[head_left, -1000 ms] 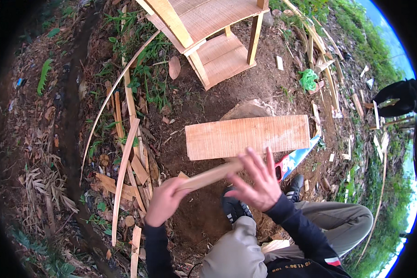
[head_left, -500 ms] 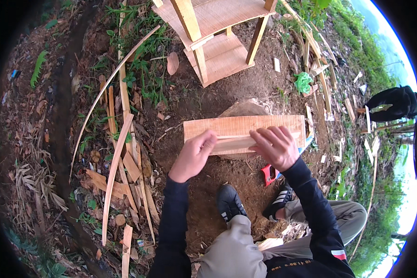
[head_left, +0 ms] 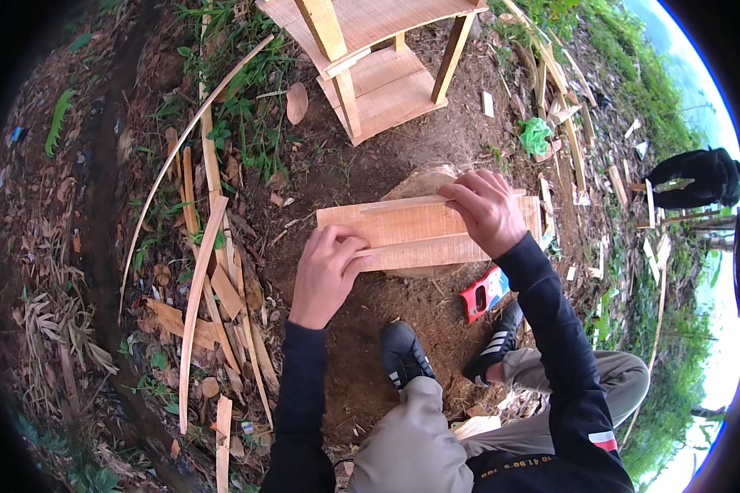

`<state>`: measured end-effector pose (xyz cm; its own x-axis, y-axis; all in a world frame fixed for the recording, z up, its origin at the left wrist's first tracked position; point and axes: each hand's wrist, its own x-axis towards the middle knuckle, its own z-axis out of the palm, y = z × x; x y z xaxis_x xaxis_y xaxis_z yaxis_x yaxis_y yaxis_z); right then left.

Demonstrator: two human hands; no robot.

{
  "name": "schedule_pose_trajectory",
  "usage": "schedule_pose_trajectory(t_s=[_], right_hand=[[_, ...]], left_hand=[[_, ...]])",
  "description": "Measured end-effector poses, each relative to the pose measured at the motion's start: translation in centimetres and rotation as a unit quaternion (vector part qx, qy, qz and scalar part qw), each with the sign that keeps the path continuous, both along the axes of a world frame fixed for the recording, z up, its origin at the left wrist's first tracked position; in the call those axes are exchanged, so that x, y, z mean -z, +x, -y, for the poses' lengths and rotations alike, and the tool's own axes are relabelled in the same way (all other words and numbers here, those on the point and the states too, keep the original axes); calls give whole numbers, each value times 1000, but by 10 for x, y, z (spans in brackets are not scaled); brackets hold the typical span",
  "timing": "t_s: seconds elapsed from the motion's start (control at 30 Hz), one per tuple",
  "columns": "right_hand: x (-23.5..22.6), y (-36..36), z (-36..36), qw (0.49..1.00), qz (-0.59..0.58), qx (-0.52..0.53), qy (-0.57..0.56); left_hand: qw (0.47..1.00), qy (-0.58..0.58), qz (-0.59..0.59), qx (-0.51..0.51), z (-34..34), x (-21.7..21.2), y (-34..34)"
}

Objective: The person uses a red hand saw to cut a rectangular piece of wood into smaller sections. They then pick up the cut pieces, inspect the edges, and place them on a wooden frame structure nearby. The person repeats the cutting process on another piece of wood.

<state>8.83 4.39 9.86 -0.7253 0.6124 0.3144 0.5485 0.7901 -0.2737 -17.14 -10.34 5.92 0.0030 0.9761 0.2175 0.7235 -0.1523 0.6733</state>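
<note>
A flat wooden board (head_left: 411,224) lies crosswise on a tree stump (head_left: 423,179) in front of me. Two thin wooden strips rest on it, one along the near side (head_left: 423,246) and one along the far edge (head_left: 403,204). My left hand (head_left: 329,267) is closed on the left end of the near strip, thumb and fingers pinching it. At the right, my right hand (head_left: 489,212) has its fingers bent over the far strip; its palm side is hidden. A red-handled handsaw (head_left: 475,301) sits at the near right of the stump, partly under the board.
Beyond the stump stands a wooden shelf frame (head_left: 395,86) with legs. Long slats (head_left: 201,316) and offcuts litter the ground at left; more wood pieces (head_left: 563,123) lie at right. A green plastic bag (head_left: 535,136) lies nearby. Dark cloth (head_left: 695,179) hangs at far right.
The strips, close together mid-board before, now lie apart. My right hand has moved away from me with the far strip, while my left hand has shifted slightly left and nearer. More of the saw shows.
</note>
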Motion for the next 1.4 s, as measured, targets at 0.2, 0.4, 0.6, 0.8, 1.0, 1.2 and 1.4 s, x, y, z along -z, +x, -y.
schedule_pose_trajectory(t_s=[0.2, 0.4, 0.6, 0.8, 1.0, 1.2, 1.4], right_hand=[[24, 4, 0, 1000, 15, -15, -16], [13, -12, -6, 999, -2, -38, -15], [23, -27, -11, 996, 9, -72, -47], [26, -21, -15, 995, 6, -69, -67], [25, -17, -14, 995, -1, -77, -67], [25, -25, -11, 995, 9, -72, -68], [28, -26, -11, 995, 13, -72, -61]], left_hand=[[999, 21, -17, -33, 7, 13, -3], [998, 27, -51, -38, 8, 16, -6], [940, 2, 199, -279, 13, 46, -2], [919, -36, 327, -219, 1, 64, 33], [927, -9, 333, -171, -8, 45, 63], [920, -5, 351, -172, -7, 55, 63], [913, -10, 370, -170, -5, 57, 63]])
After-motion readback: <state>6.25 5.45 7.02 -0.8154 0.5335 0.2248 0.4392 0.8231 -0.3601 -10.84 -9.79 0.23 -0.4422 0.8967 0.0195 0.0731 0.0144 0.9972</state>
